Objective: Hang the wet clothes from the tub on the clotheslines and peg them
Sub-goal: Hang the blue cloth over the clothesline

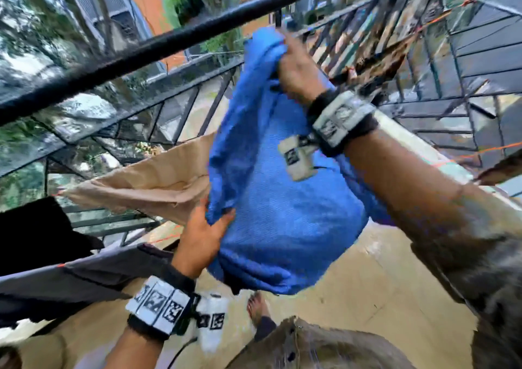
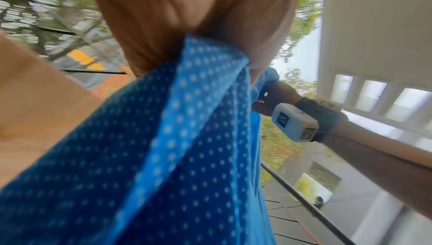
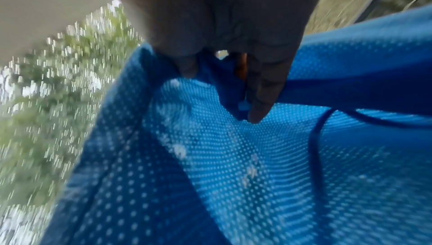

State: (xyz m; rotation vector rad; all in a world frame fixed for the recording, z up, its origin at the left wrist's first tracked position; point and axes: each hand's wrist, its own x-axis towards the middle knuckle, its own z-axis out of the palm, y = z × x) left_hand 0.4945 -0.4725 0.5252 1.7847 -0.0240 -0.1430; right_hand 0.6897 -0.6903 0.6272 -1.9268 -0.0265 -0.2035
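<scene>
Right hand (image 1: 296,72) is raised at far centre, fingers curled tight around the top edge of the blue mesh garment (image 1: 276,199); left hand (image 1: 203,236) pinches its lower left edge, nearer. Garment hangs between both hands, beside the tan cloth (image 1: 147,182) already over the orange clothesline (image 1: 480,154). No tub visible.
</scene>
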